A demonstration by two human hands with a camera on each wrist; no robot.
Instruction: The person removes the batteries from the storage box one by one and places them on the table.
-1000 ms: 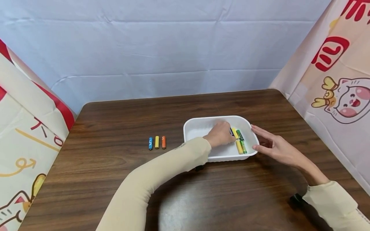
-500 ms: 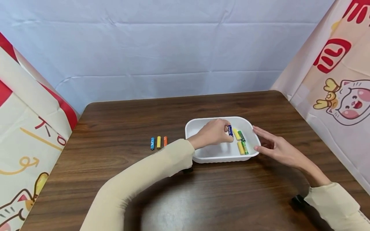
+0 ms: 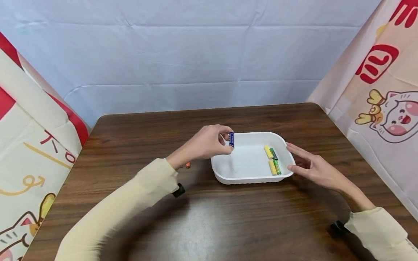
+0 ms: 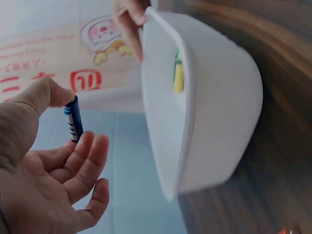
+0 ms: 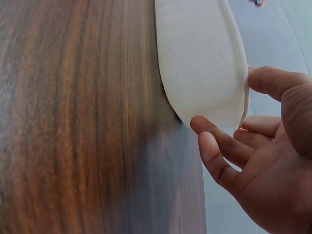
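My left hand [image 3: 210, 141] pinches a dark blue battery [image 3: 231, 139] between thumb and fingertips, above the left end of a white plastic basket [image 3: 248, 178]. The left wrist view shows the battery [image 4: 74, 119] held by its ends, the other fingers loosely bent. Inside the basket, toward its right end, lie two yellow batteries [image 3: 272, 168] and two green batteries [image 3: 277, 167], paired in two rows. My right hand [image 3: 315, 168] rests spread fingers against the basket's right end; in the right wrist view its thumb [image 5: 268, 80] touches the rim.
An orange battery [image 3: 187, 165] lies on the brown wooden table [image 3: 209, 217] left of the basket, partly covered by my left forearm. Other batteries there are mostly hidden behind the arm. A pale cloth [image 3: 183, 58] hangs behind the table.
My left hand has lifted the blue battery from beside the yellow ones and carried it left, to the basket's left rim. The right hand stays at the right end.
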